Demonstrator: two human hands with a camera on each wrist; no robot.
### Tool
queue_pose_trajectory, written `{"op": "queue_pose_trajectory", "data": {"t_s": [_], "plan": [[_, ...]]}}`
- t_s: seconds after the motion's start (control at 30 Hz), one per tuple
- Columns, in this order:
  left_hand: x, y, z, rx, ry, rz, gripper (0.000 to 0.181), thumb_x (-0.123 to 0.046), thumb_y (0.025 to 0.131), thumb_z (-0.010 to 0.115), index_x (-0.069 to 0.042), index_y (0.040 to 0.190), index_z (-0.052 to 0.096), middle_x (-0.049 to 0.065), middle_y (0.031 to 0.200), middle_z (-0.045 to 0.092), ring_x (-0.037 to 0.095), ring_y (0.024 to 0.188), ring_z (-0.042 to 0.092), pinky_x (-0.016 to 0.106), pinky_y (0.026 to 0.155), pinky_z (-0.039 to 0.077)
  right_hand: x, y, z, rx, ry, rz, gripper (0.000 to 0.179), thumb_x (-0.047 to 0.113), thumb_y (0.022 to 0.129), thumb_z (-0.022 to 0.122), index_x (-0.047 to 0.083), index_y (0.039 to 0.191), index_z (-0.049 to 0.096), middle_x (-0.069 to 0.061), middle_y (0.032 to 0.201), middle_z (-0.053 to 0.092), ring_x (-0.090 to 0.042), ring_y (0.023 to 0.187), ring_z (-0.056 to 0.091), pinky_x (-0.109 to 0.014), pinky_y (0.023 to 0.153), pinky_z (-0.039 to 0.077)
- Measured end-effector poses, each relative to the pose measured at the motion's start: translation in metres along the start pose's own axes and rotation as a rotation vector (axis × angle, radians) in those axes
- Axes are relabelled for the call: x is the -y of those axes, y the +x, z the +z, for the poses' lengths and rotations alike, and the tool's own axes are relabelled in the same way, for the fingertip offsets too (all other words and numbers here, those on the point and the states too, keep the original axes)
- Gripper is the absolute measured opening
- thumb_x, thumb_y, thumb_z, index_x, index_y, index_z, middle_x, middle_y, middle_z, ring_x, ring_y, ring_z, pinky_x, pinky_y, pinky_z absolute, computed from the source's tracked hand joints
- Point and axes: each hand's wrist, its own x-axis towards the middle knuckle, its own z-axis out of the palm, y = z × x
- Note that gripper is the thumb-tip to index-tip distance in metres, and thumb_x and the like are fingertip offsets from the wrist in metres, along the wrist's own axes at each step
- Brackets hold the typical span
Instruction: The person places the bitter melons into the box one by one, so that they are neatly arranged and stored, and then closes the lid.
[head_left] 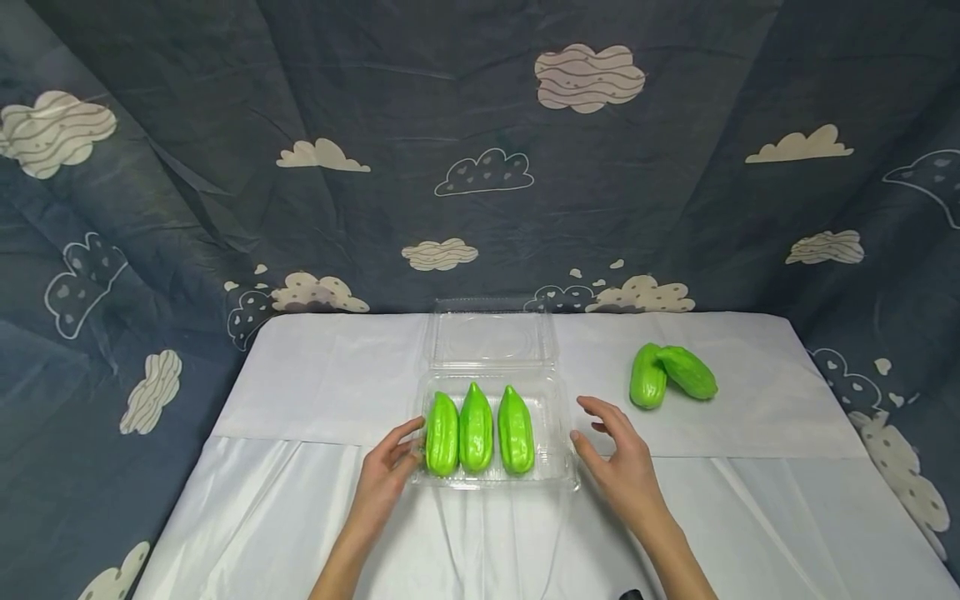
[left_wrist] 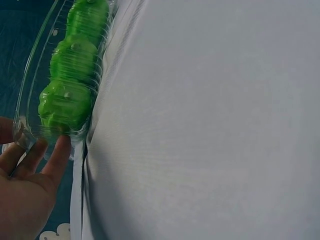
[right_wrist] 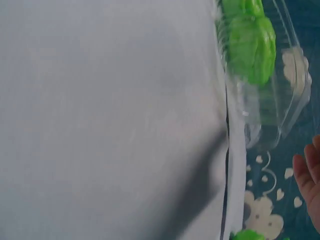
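Observation:
A clear plastic clamshell container [head_left: 553, 425] lies with its lid [head_left: 491, 337] folded back. Three glossy green, ridged vegetables with pointed tips stand side by side in its base: a left one [head_left: 442, 435], a middle one [head_left: 476, 429] and a right one [head_left: 516, 432]. My left hand [head_left: 384, 477] is at the container's left side, its fingertips [left_wrist: 61, 145] against the clear wall in the left wrist view. My right hand [head_left: 622, 467] hovers just off the right side, fingers spread and holding nothing; only part of this hand [right_wrist: 311, 180] shows in the right wrist view.
Two more green vegetables, one upright [head_left: 647, 377] and one slanting [head_left: 688, 372], touch each other to the right of the container. A white cloth [head_left: 300, 400] covers the table. Behind it hangs a dark curtain [head_left: 480, 100] with a cloud print.

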Motion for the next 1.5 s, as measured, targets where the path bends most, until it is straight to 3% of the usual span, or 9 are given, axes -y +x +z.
{"op": "queue_pose_trajectory", "data": {"t_s": [0.2,0.33,0.57,0.9,1.2,1.3,1.4,1.5], "plan": [[0.001,-0.001,0.0,0.014,-0.031,0.022,0.048,0.005,0.089,0.058,-0.005,0.136,0.057,0.016,0.137,0.055,0.034,0.121,0.056,0.029,0.091,0.047,-0.011,-0.004,-0.013,-0.017,0.013,0.052,0.054,0.001,0.086,0.073,0.018,0.135,0.058,0.001,0.131,0.058,-0.018,0.115,0.055,-0.024,0.094,0.043],[0.002,-0.002,0.001,0.019,-0.036,0.032,0.049,0.006,0.089,0.057,-0.004,0.137,0.056,0.017,0.138,0.055,0.035,0.121,0.056,0.028,0.09,0.048,-0.02,-0.007,-0.023,-0.022,0.016,0.077,0.055,0.002,0.086,0.074,0.02,0.136,0.057,0.002,0.131,0.058,-0.015,0.116,0.053,-0.02,0.095,0.041],[0.003,-0.002,0.001,0.022,-0.038,0.027,0.048,0.006,0.089,0.057,-0.005,0.137,0.057,0.016,0.139,0.054,0.034,0.121,0.056,0.027,0.09,0.048,-0.041,-0.01,-0.041,-0.015,0.022,0.008,0.06,-0.003,0.082,0.076,0.012,0.137,0.056,-0.01,0.127,0.059,-0.011,0.118,0.051,-0.016,0.095,0.037],[0.002,-0.002,0.001,0.02,-0.056,0.034,0.049,0.007,0.09,0.057,-0.004,0.138,0.055,0.016,0.141,0.052,0.035,0.123,0.055,0.026,0.091,0.047,-0.06,-0.008,-0.065,-0.033,-0.077,0.027,0.059,-0.002,0.083,0.076,0.007,0.137,0.054,-0.011,0.131,0.056,0.0,0.121,0.044,-0.013,0.096,0.033],[0.003,0.001,0.0,0.006,-0.024,0.021,0.049,0.005,0.089,0.058,-0.006,0.136,0.057,0.012,0.139,0.055,0.033,0.121,0.056,0.027,0.091,0.047,-0.072,-0.001,-0.087,-0.042,-0.189,0.062,0.058,0.005,0.086,0.075,0.009,0.14,0.051,-0.013,0.132,0.055,-0.006,0.123,0.043,-0.011,0.095,0.029],[0.003,0.001,0.0,0.001,-0.015,0.013,0.048,0.004,0.089,0.058,-0.008,0.136,0.058,0.01,0.138,0.056,0.031,0.121,0.057,0.027,0.091,0.047,-0.078,0.002,-0.094,-0.043,-0.201,0.092,0.057,0.008,0.088,0.073,0.01,0.141,0.05,-0.013,0.135,0.053,-0.016,0.124,0.045,-0.014,0.097,0.03],[0.003,0.001,0.0,0.003,-0.021,0.011,0.048,0.004,0.089,0.058,-0.008,0.136,0.058,0.01,0.139,0.055,0.03,0.121,0.057,0.027,0.092,0.047,-0.081,0.005,-0.099,-0.039,-0.191,0.139,0.056,0.011,0.091,0.07,0.01,0.142,0.048,-0.015,0.137,0.05,-0.033,0.124,0.045,-0.034,0.103,0.035],[0.003,0.001,0.001,0.007,-0.03,0.011,0.048,0.004,0.09,0.058,-0.008,0.136,0.057,0.011,0.139,0.055,0.03,0.121,0.057,0.027,0.092,0.047,-0.085,0.01,-0.105,-0.038,-0.182,0.178,0.056,0.013,0.093,0.068,0.009,0.144,0.046,-0.019,0.139,0.047,-0.044,0.124,0.044,-0.055,0.1,0.036]]}}
